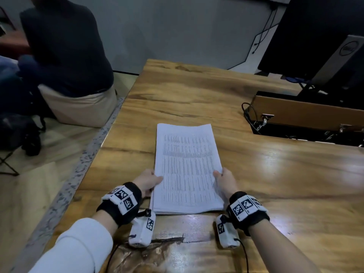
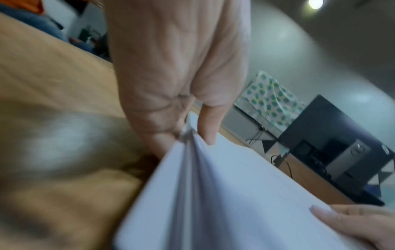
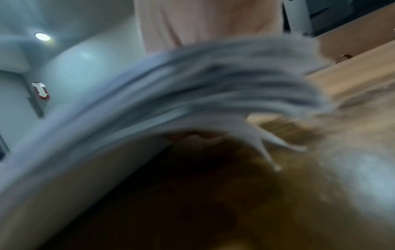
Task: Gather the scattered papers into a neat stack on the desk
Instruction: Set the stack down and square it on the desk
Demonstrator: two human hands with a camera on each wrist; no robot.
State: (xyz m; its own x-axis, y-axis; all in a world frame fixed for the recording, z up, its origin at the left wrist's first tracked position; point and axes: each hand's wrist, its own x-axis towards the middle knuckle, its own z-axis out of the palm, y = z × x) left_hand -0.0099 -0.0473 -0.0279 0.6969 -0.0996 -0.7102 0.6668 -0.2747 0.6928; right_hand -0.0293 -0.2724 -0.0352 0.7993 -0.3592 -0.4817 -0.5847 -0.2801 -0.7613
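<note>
A stack of printed white papers (image 1: 187,168) lies lengthwise on the wooden desk (image 1: 275,174), in front of me. My left hand (image 1: 147,182) pinches the stack's left edge, thumb on top and fingers underneath. My right hand (image 1: 224,182) grips the right edge the same way. In the left wrist view the thumb (image 2: 209,125) presses on the top sheet of the papers (image 2: 245,194), and the sheet edges fan slightly. In the right wrist view the papers' edges (image 3: 213,88) bow upward, blurred, above the desk, with my right hand (image 3: 203,20) behind them.
An open cable hatch with a raised wooden lid (image 1: 305,113) and wires sits at the right of the desk. A black monitor on a grey stand (image 1: 325,46) is at the far right. A seated person (image 1: 65,56) is beyond the desk's left edge.
</note>
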